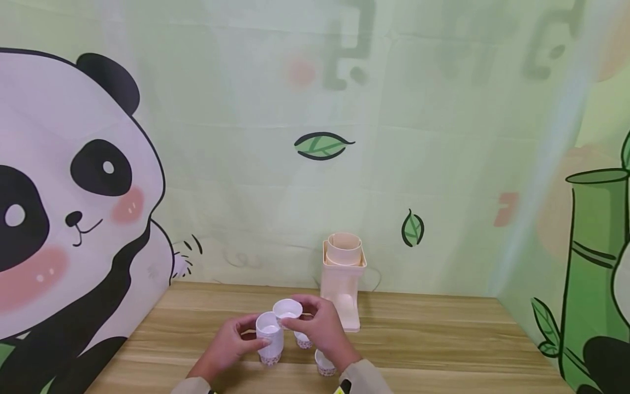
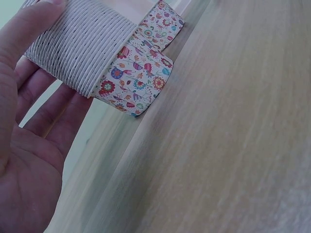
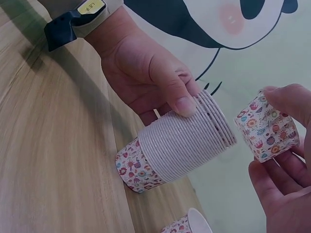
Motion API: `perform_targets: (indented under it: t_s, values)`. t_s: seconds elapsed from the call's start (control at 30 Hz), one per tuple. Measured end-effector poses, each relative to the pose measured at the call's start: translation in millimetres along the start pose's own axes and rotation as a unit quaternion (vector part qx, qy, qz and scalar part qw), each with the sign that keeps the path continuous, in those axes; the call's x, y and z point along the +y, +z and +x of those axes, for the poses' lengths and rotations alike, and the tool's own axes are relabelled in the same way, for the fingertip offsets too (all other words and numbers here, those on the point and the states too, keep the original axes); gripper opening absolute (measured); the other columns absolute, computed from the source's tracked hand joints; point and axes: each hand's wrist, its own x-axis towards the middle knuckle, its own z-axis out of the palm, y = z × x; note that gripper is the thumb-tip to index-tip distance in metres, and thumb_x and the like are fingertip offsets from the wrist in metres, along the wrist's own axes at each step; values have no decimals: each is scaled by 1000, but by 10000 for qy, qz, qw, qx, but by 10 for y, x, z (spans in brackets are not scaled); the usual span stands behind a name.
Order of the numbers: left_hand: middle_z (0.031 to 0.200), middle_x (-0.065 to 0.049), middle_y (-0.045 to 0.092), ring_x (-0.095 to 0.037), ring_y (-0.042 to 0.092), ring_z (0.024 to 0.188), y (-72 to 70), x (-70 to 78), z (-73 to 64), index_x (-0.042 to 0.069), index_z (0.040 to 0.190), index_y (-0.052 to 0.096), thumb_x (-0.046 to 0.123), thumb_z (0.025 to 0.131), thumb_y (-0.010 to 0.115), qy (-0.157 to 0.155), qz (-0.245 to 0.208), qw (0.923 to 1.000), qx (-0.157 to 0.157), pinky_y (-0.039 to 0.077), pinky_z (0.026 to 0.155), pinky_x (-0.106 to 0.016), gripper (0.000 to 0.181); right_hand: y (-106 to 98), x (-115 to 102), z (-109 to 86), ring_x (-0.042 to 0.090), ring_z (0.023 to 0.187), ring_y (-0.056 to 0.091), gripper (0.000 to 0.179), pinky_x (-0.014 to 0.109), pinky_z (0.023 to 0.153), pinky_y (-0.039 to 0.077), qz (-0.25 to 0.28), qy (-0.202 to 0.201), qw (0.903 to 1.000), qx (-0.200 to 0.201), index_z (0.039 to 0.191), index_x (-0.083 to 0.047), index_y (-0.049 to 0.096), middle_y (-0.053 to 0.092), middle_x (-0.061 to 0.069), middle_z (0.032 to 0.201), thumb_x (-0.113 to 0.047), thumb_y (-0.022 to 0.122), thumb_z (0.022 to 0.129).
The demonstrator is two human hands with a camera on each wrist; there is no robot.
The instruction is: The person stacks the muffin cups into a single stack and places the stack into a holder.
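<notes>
My left hand (image 1: 228, 346) grips a tall stack of nested paper cups (image 1: 269, 340), thumb on the near side and fingers behind. The stack stands nearly upright, with white ringed rims above and a flower-printed bottom cup (image 2: 136, 80). My right hand (image 1: 325, 325) pinches a single paper cup (image 1: 287, 308) beside the top of the stack. In the right wrist view this flower-printed cup (image 3: 268, 128) is apart from the stack's top rim, held between thumb and fingers. Two more paper cups stand on the table: one (image 1: 304, 341) behind the right hand, another (image 1: 325, 365) below its wrist.
A pale pink dispenser-like holder (image 1: 339, 284) with a round tube in its top stands at the back of the wood-grain table (image 1: 433, 339). Behind it hangs a green backdrop (image 1: 246, 180) printed with a panda, leaves and bamboo.
</notes>
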Motion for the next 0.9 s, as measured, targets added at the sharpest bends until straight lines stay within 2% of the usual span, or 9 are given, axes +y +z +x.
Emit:
perform_targets:
  t_s: [0.1,0.33,0.47,0.57,0.73,0.9]
  values:
    - [119,-15,63,-24,63,103,0,-3,8,6,126,57,20,75,79,-16,9,10000,7,54,84,-25,57,38,-24,9,24,95,66,51,23,79,55,-2,-5,10000,-20,115,-2,63,68,15,105,-15,83,70]
    - [119,-17,63,-25,64,101,-3,-27,26,5,124,58,18,75,79,-8,36,10000,-21,55,82,-26,56,113,-253,-42,40,98,63,51,21,76,55,115,3,9998,-131,117,8,58,65,27,106,-8,80,73]
    - [119,-18,63,-25,64,101,-6,-36,31,5,124,58,17,74,79,26,41,10000,-11,55,82,-27,55,139,-303,-49,43,99,62,51,19,76,55,94,-34,9997,-222,117,9,58,64,29,106,-7,79,74]
    - [118,-17,63,-24,64,100,-8,-30,32,5,124,59,17,74,79,50,65,10000,-1,55,82,-26,55,160,-206,2,41,98,63,50,20,76,55,73,-116,9995,-280,117,8,59,65,27,105,-8,79,74]
    - [118,-17,63,-23,65,100,-4,-17,31,5,123,59,18,75,79,97,97,9999,-19,55,83,-26,53,198,22,98,32,96,66,50,22,77,55,33,-89,9996,-269,117,0,62,68,18,105,-14,81,73]
    - [117,-16,63,-22,64,101,-7,-26,34,5,122,59,17,75,79,72,121,9999,-36,54,84,-25,52,239,66,110,22,94,67,51,24,78,56,15,-28,9996,-274,117,-4,63,69,12,105,-19,81,73]
